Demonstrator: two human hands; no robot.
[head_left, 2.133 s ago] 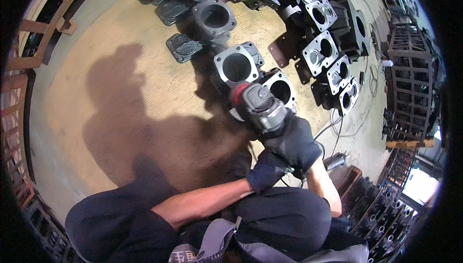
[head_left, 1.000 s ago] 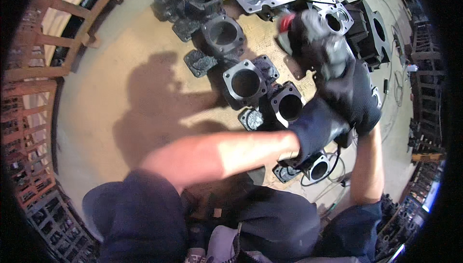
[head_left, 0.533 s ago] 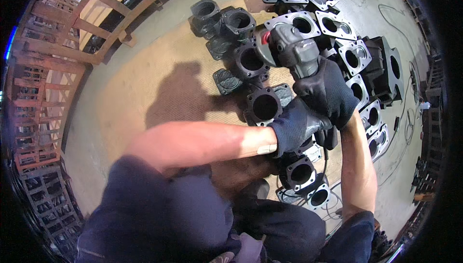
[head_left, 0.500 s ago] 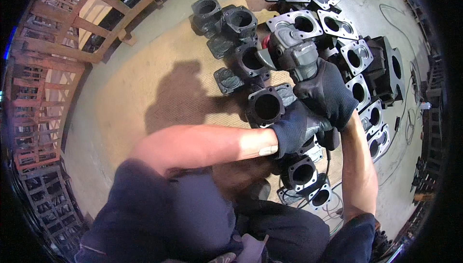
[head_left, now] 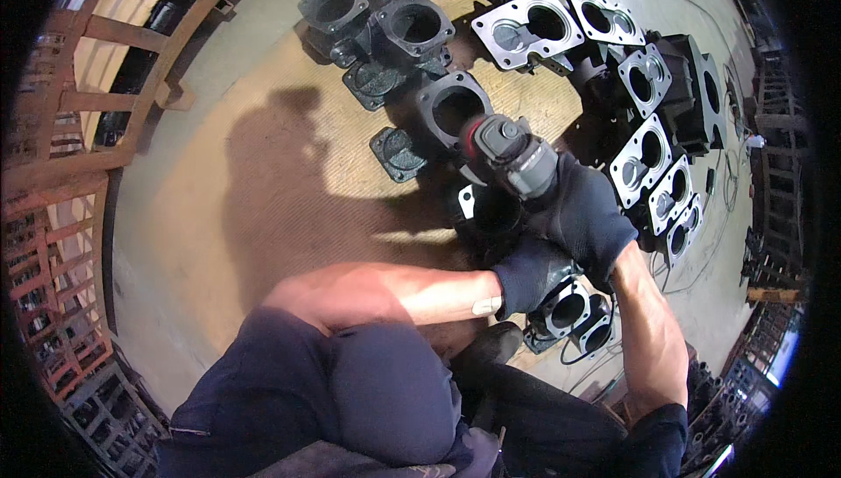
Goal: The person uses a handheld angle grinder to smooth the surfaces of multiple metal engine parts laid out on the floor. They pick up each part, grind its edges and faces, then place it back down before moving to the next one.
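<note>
Underfoot lay a bare, dusty concrete floor (head_left: 263, 241), sunlit, with the person's shadow cast across it; rust-red metal racks (head_left: 61, 215) curved along the left rim and darker racks (head_left: 771, 180) stood at the far right. Nearest, dark trousers and the left forearm crossed the lower frame. Left hand (head_left: 534, 272), in a dark glove, was closed around the rear of a power tool (head_left: 512, 162). Right hand (head_left: 583, 211), also gloved, was wrapped tight round the tool's body just ahead of it. Grey head of the tool, with a red band, stuck out beyond both gloves, up and to the left. Long axis ran from lower right to upper left, the nose over a dark cast housing (head_left: 451, 110) with a round bore. Beyond, more castings (head_left: 377, 31) sat in a loose row; pale machined ones (head_left: 534, 27) lay farthest. Cables (head_left: 701, 250) trailed at right.
</note>
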